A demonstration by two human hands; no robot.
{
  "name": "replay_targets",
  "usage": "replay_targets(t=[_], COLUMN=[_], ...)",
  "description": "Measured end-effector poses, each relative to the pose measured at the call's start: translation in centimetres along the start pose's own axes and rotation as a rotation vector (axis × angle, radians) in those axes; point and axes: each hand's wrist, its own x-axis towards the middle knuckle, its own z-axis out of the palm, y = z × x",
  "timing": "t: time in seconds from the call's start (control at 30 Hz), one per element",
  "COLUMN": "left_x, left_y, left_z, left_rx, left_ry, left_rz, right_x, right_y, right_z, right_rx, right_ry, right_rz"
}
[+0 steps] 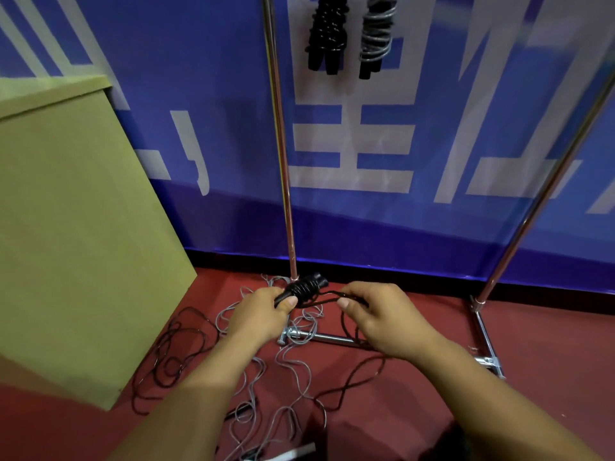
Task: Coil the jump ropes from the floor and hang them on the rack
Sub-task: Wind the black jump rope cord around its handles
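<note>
Jump ropes number four that can be counted: two already coiled and hanging at 12 o'clock, one being wound in the hands, and one loose on the floor. Of the hanging pair, the black coil (326, 34) is on the left and the grey coil (376, 34) just beside it on the right, handles pointing down; their upper ends run out of view.

The black rope in hand (304, 289) sits at the centre, a tight bundle of turns around its handles. The left hand (259, 314) grips the bundle's near end, thumb pressed against it, so the coil juts from that fist toward 1 o'clock. The right hand (379, 314) pinches the free strand between thumb and curled fingers, just to the 3 o'clock side of the bundle; the strand spans the short gap between the two hands, then drops below the right hand and loops over the red floor (549, 344) toward 5 o'clock. More black loops lie at 8 o'clock.

The loose grey rope (299, 371) sprawls under both forearms, with a handle near 6 o'clock.

Two rack uprights (283, 144) rise from a base bar (329, 338). One tan cabinet (73, 227) stands at 9 o'clock, against the blue banner (366, 227).
</note>
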Motion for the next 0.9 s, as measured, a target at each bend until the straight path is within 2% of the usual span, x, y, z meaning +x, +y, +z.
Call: replay_targets(t=[0.13, 0.23, 0.37, 0.5, 0.63, 0.73, 0.83, 0.9], left_x=[-0.7, -1.9, -3.6, -4.5, -4.8, -5.0, -5.0, -4.9], left_y=[1.0, 2.0, 3.7, 3.6, 3.4, 3.7, 3.7, 3.6], left_z=[0.3, 0.3, -0.2, -1.1, -2.3, -2.8, -2.8, -2.7], left_rx=[0.1, 0.13, 0.07, -0.161, -0.407, -0.646, -0.862, -0.993], left_ry=[-0.261, -0.472, -0.575, -0.752, -0.813, -0.834, -0.761, -0.645], left_rz=[0.181, 0.362, 0.495, 0.557, 0.609, 0.626, 0.608, 0.543], right_x=[0.0, 0.1, 0.6, 1.0, 1.5, 1.8, 2.0, 2.1], right_y=[0.9, 1.2, 2.0, 3.3, 3.8, 3.8, 3.8, 3.8], right_z=[-0.8, -1.3, -2.1, -2.2, -2.4, -1.8, -1.2, -0.7], right_rx=[-0.284, -0.399, -0.37, -0.26, 0.015, 0.23, 0.36, 0.325], right_ry=[0.07, 0.161, 0.133, 0.079, 0.047, 0.086, 0.114, 0.112], right_rz=[-0.035, -0.031, 0.204, 0.403, 0.425, 0.389, 0.353, 0.345])
